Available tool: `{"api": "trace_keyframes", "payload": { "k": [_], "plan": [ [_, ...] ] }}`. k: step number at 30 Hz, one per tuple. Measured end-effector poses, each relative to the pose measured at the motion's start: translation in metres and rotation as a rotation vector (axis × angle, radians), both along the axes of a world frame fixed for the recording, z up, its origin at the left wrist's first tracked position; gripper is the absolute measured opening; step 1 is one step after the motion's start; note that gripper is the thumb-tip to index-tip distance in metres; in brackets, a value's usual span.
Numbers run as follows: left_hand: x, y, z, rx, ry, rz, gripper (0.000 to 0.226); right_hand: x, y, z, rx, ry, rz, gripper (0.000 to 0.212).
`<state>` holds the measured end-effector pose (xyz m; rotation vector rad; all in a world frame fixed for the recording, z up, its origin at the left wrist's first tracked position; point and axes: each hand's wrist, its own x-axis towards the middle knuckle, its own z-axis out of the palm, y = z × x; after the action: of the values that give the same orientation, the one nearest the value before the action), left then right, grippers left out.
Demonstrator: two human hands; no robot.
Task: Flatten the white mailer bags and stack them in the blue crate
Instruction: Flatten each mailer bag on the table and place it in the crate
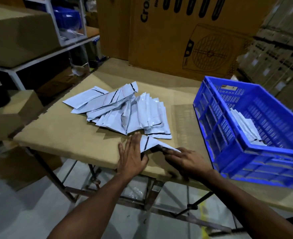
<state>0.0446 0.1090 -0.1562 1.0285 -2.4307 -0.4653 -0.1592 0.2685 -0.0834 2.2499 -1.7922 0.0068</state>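
I see a big cardboard box standing at the back of the table, which is covered in brown board. Blue crate sits on the table's right side, a few flattened white mailers already inside it. Loose pile of white mailer bags lies mid-table, left of the crate. Near the front edge, one mailer bag lies between my hands. Left hand is flat, fingers spread, pressing its left end. Right hand lies fingers together on its right end; pinching or just pressing, I can't tell.
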Motion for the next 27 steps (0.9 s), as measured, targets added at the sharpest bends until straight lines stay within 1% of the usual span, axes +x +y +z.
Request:
{"api": "trace_keyframes", "payload": {
  "k": [2,3,4,6,7,8,9,10,11,13,14,15,17,18,20,22,24,25,26,27],
  "plan": [
    [-0.002,0.003,0.0,-0.005,0.011,0.046,0.101,-0.003,0.002,0.012,-0.024,-0.063,-0.05,0.028],
    [-0.003,0.005,0.001,-0.018,0.009,0.061,0.103,-0.003,0.003,0.019,-0.042,-0.141,-0.075,0.029],
    [-0.004,0.006,0.001,-0.032,0.006,0.07,0.103,-0.001,0.004,0.026,-0.056,-0.246,-0.1,0.036],
    [-0.003,0.009,0.002,-0.039,0.009,0.086,0.098,0.004,0.006,0.04,-0.097,-0.456,-0.097,0.048],
    [-0.004,0.01,0.002,-0.036,0.015,0.087,0.095,0.006,0.007,0.045,-0.097,-0.555,-0.073,0.05],
    [-0.004,0.01,0.001,-0.035,0.008,0.083,0.092,0.005,0.006,0.048,-0.069,-0.608,-0.068,0.051],
    [-0.004,0.01,0.001,-0.047,-0.005,0.079,0.09,0.002,0.003,0.047,-0.025,-0.617,-0.069,0.052],
    [-0.004,0.01,0.001,-0.062,-0.022,0.076,0.088,-0.004,0.0,0.046,0.021,-0.566,-0.098,0.053],
    [-0.004,0.01,0.0,-0.077,-0.037,0.07,0.086,-0.011,-0.005,0.044,0.064,-0.476,-0.139,0.051],
    [-0.004,0.01,0.001,-0.09,-0.064,0.052,0.08,-0.022,-0.016,0.037,0.085,-0.18,-0.242,0.042],
    [-0.003,0.009,0.002,-0.092,-0.082,0.043,0.077,-0.02,-0.02,0.034,0.114,-0.126,-0.316,0.037],
    [-0.003,0.009,0.004,-0.101,-0.099,0.04,0.074,-0.014,-0.023,0.027,0.133,-0.158,-0.374,0.037],
    [-0.003,0.009,0.004,-0.109,-0.145,0.035,0.072,0.015,-0.024,0.009,0.148,-0.273,-0.466,0.044],
    [-0.004,0.009,0.005,-0.099,-0.167,0.03,0.07,0.031,-0.022,-0.005,0.188,-0.311,-0.488,0.046],
    [-0.004,0.008,0.004,-0.083,-0.167,0.036,0.066,0.048,-0.016,-0.036,0.236,-0.296,-0.466,0.047],
    [-0.005,0.007,0.01,-0.083,-0.108,0.038,0.06,0.048,-0.015,-0.048,0.256,-0.285,-0.382,0.046],
    [-0.012,0.009,0.017,-0.126,-0.013,-0.063,0.054,0.043,-0.019,-0.046,0.22,-0.342,-0.246,0.051],
    [-0.017,0.012,0.021,-0.133,0.023,-0.15,0.052,0.042,-0.022,-0.045,0.246,-0.423,-0.223,0.056],
    [-0.023,0.015,0.025,-0.091,0.053,-0.235,0.053,0.043,-0.024,-0.043,0.272,-0.518,-0.222,0.056],
    [-0.029,0.018,0.027,-0.016,0.076,-0.288,0.058,0.043,-0.026,-0.045,0.252,-0.613,-0.23,0.053]
  ]
}}
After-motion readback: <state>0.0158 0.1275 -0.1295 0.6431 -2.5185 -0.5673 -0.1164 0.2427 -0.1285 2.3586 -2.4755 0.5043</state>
